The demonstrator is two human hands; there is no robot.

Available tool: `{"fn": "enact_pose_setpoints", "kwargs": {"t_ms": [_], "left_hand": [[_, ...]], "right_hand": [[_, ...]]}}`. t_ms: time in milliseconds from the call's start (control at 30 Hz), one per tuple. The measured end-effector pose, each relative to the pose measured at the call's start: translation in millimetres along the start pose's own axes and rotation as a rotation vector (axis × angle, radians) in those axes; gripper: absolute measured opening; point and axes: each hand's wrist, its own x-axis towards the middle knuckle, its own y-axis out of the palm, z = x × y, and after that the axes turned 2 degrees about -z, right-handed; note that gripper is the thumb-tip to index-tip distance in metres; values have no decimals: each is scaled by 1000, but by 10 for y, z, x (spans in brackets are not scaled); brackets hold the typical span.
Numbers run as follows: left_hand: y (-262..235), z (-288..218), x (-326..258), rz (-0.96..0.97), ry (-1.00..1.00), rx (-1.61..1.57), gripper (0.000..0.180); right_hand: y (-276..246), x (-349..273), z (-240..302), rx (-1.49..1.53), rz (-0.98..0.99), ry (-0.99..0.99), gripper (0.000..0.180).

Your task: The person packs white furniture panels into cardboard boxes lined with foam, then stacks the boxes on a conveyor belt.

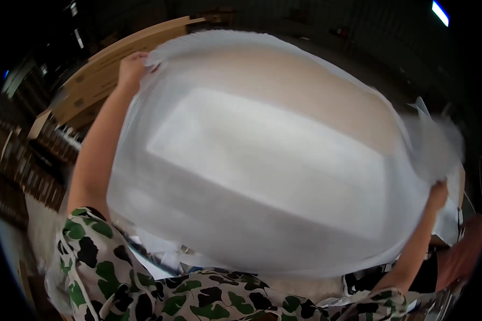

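Between my raised hands spreads a large, thin, translucent whitish sheet [177, 203], probably foam or plastic film. At its far left edge, my left hand [134, 69] pinches a gathered corner. My right hand [438, 195] is closed on the sheet's right edge, with a loose, blurred flap standing up above it. Through the sheet shows a bright white rectangular shape [273, 155] with a tan band on its far side. What that shape is, I cannot tell. Both arms are stretched wide apart.
Long brown cardboard boxes [99, 80] lie at the far left. Stacked brown slats or flat pieces [35, 171] stand left of my arm. Another person's bare limb [463, 251] and dark clothing show at the lower right. Pale scraps [163, 251] lie near my front.
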Motion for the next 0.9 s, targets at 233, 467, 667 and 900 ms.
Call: {"fn": "enact_pose_setpoints", "kwargs": {"t_ms": [233, 467, 667, 900], "left_hand": [[1125, 2365, 605, 178, 512, 935, 37], [1151, 2995, 572, 451, 614, 1046, 56], [1057, 1635, -102, 679, 275, 738, 51], [970, 849, -1481, 1133, 156, 1014, 65]], "right_hand": [[746, -530, 1578, -247, 250, -96, 21], [1209, -933, 1833, 9, 521, 54, 54], [60, -965, 1003, 729, 447, 380, 42], [-2229, -2724, 1688, 1135, 1075, 568, 25]]}}
